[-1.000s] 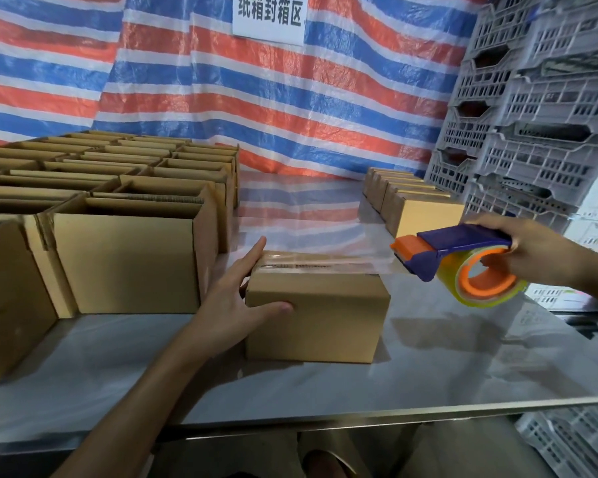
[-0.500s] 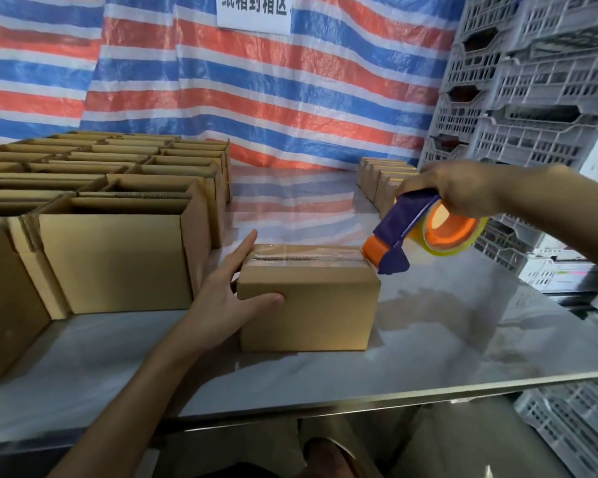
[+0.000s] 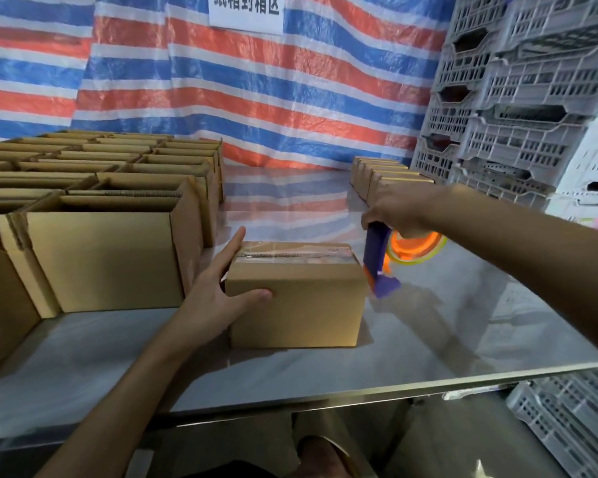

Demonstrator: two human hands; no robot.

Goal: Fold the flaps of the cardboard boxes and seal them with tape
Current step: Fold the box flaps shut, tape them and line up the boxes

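Observation:
A small closed cardboard box (image 3: 301, 305) sits in the middle of the steel table (image 3: 428, 343), clear tape running along its top seam. My left hand (image 3: 218, 294) holds its left end, fingers straight along the side and thumb across the front face. My right hand (image 3: 399, 210) grips a purple and orange tape dispenser (image 3: 380, 267) with a clear tape roll. The dispenser points downward against the box's right end.
Several open boxes (image 3: 107, 250) with upright flaps fill the table's left side. A row of closed boxes (image 3: 384, 177) stands at the back right. Grey plastic crates (image 3: 518, 98) are stacked on the right, and a striped tarp (image 3: 256, 91) hangs behind.
My right hand swung the dispenser from right of the box, down to its right end, tipping it nose down. The tape stretched in the air now lies on the top. My left hand stayed.

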